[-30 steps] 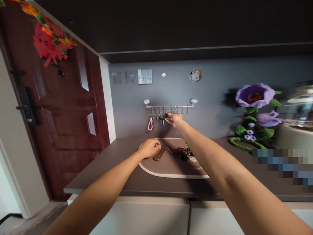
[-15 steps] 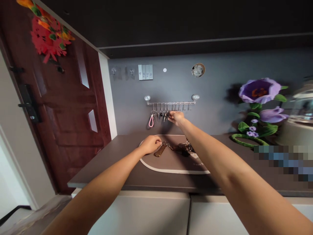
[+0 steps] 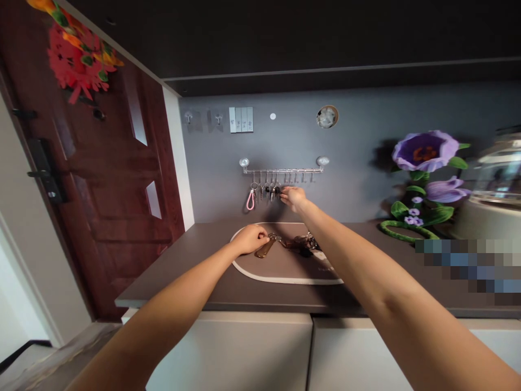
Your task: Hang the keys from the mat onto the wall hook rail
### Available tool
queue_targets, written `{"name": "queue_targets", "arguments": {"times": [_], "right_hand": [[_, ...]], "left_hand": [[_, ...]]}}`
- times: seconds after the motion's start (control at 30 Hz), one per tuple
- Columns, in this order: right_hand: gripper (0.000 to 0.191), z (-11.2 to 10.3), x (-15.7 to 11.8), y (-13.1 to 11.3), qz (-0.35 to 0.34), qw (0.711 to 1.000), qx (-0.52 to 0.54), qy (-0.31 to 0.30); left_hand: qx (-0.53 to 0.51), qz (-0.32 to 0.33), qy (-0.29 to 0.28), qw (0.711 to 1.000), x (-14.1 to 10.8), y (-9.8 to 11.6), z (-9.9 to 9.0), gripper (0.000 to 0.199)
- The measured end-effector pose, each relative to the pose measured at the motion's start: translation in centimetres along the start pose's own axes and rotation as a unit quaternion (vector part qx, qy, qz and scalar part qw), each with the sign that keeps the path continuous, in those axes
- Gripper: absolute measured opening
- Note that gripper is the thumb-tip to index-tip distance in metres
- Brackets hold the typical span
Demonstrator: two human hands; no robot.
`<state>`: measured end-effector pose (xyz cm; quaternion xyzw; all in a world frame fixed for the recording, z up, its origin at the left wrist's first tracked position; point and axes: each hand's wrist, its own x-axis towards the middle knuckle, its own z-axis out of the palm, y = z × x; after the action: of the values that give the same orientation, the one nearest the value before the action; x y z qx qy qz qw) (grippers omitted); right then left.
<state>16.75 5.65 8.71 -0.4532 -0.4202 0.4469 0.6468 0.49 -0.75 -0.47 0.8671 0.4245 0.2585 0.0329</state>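
A clear rail with several hooks is fixed to the grey wall. Bunches of keys hang from its left hooks, and a pink loop hangs at the far left. My right hand is just right of the hanging keys, fingers slightly apart, with nothing visible in them. Down on the brown mat, my left hand pinches the ring end of a keyring with a brown fob. More keys lie on the mat, partly hidden behind my right forearm.
Purple artificial flowers and a glass-topped container stand at the right. A dark shelf overhangs the counter. At the left is a dark red door.
My right hand has come slightly away from the hanging keys, its fingers looser. One bunch now hangs free beside them. The view has shifted a little; my left hand stays at the fob.
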Motion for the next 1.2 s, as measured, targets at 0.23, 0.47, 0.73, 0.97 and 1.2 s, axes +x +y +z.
{"name": "queue_targets", "arguments": {"times": [0.23, 0.47, 0.73, 0.97, 1.2], "right_hand": [[0.014, -1.3, -2.6, 1.0, -0.002, 0.999, -0.018, -0.027], [0.013, -3.5, -5.3, 2.5, -0.037, 0.989, -0.101, -0.097], [0.011, -5.2, -6.0, 4.3, -0.042, 0.981, -0.107, -0.158], [0.01, -5.0, -4.5, 5.7, -0.061, 0.971, -0.16, -0.164], [0.01, -4.8, -3.5, 7.1, -0.146, 0.935, -0.262, -0.19]], "left_hand": [[0.012, 0.017, 0.0, 1.0, 0.2, -0.5, 0.3, 0.025], [0.008, -0.002, -0.002, 1.0, 0.4, -1.0, 0.6, 0.024], [0.0, -0.005, -0.004, 1.0, 0.3, -0.9, 0.3, 0.02], [0.04, 0.009, -0.01, 0.999, 0.5, -1.1, 0.4, 0.021], [0.086, -0.004, -0.008, 0.996, 0.5, -1.5, 0.5, 0.028]]}}
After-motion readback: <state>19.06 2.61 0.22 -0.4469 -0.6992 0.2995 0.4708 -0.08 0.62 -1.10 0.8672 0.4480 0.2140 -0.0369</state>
